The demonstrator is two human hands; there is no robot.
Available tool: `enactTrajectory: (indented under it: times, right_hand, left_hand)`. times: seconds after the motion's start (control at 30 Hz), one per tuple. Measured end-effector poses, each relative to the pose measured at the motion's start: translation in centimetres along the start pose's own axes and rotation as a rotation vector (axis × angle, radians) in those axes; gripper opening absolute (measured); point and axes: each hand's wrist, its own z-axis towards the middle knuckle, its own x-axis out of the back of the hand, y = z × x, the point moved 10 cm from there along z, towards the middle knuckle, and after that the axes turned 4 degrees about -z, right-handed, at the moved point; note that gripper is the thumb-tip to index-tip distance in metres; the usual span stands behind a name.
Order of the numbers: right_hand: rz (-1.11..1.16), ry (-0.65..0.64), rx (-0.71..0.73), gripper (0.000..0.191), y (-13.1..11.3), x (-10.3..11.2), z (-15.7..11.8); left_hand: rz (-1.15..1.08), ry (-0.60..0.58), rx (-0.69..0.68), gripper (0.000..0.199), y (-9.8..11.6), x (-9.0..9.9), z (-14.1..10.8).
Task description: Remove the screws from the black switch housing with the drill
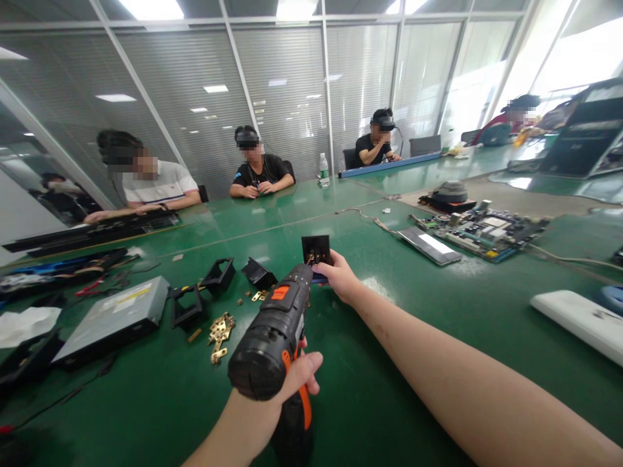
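My left hand [292,383] is wrapped round the grip of a black and orange cordless drill [272,331], which points away from me. The drill's front end reaches a small black plastic housing [316,245] with brass-coloured parts inside. Gripping that housing at its right side is my right hand [341,275], thumb towards the drill tip. The exact contact between bit and housing is hidden by the drill body. Left of the drill lie a pile of brass metal pieces [221,331] and several similar black plastic frames [218,275].
A grey optical drive [117,318] and cables [58,269] lie at the left. A circuit board [491,230], a flat silver module [428,245] and a white power strip [581,321] are on the right. Across the green table [272,224], several people sit near a water bottle [324,170].
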Motion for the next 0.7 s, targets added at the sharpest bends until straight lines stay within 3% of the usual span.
enactTrajectory:
  times: [0.53,0.7]
  right_hand:
    - [-0.004,-0.008,-0.002,0.041,0.0,-0.2,0.0]
    - [-0.015,-0.002,-0.002,0.039,-0.1,0.0,-0.1]
  left_hand:
    - [0.036,0.041,-0.006,0.034,-0.9,0.7,0.7]
    - [0.096,0.102,-0.118,0.029,0.0,1.6,0.8]
